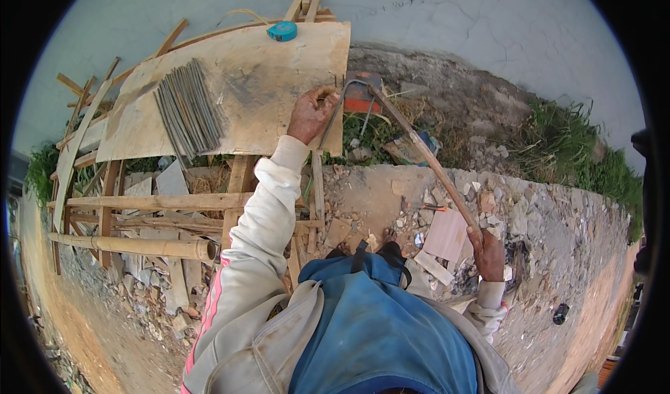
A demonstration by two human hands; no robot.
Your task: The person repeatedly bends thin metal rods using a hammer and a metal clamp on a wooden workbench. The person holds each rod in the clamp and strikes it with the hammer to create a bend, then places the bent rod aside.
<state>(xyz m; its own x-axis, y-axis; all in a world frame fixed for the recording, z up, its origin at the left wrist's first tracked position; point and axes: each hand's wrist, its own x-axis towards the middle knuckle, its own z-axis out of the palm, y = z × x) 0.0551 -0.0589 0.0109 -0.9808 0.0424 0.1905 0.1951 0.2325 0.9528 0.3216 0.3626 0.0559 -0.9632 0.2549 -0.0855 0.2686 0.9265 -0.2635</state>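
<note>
At the right end of the plywood board point(258, 108), my left hand point(314, 113) has its fingers curled against a thin grey steel rod point(332, 123). The rod bends over near the board's edge. My right hand point(490, 256) is wrapped around the lower end of a long rusty brown bar point(433, 160). That bar slants up and left, its far end meeting the rod's bend. A bundle of cut steel rods point(188, 108) lies on the board's left half. A teal tape measure point(283, 31) rests at the back edge.
Timber beams and a bamboo pole point(132, 246) support the bench on the left. Behind the board is a grey wall point(433, 17). An orange-red object point(361, 106) sits beyond the board's right edge. Rubble, a hammer point(423, 205) and a flat pinkish panel point(447, 235) lie on the ground.
</note>
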